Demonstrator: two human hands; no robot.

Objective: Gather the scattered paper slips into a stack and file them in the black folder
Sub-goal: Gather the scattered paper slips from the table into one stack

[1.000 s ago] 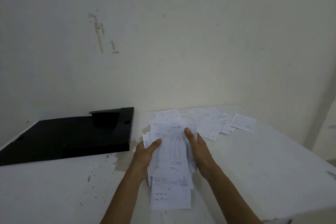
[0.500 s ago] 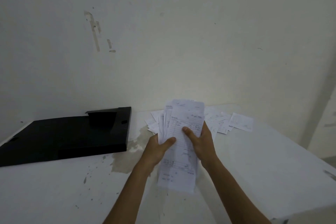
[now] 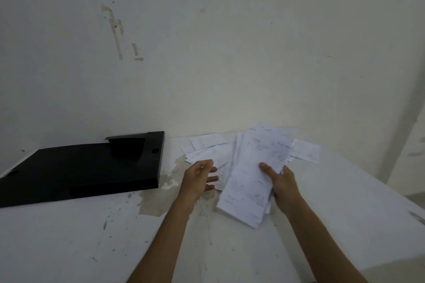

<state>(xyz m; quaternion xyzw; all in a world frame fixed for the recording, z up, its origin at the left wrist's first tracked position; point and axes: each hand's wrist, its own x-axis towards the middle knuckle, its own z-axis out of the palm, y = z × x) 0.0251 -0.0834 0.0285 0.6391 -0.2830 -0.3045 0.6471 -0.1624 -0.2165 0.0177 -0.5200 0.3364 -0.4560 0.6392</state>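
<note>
Far left, the black folder (image 3: 80, 167) lay flat on the white table (image 3: 69, 236), its corner pocket facing up near the wall, well apart from the paper. Nothing was filed in it that could be seen.

Moving in, the left hand (image 3: 200, 179) hung open, fingers spread and curled a little, holding nothing and hovering just above the table beside the papers. That was the free hand, and my read was that the gathering step was only part done: it should sweep the loose slips (image 3: 207, 147) toward the bundle, sliding them flat rather than pinching each one, so none creased or skated off.

Centre right, the stack (image 3: 253, 179) was the main event. A thick sheaf of white printed slips, long and narrow, fanned unevenly with edges stepped and not squared, tilted up off the table with its near end low. Faint print and ruled lines showed on the top sheet; the motion blur left the text unreadable.

The right hand (image 3: 280, 181) gripped that stack from the right edge, thumb on top, fingers underneath. One hand on a loose fan is a risky hold, I'd judge, so tapping the lower edge on the table to square it before going on would be wise.

Farther right, one more slip (image 3: 305, 150) lay behind the stack near the wall, not yet collected. Whether others hid beneath the raised sheaf could not be told.
</note>
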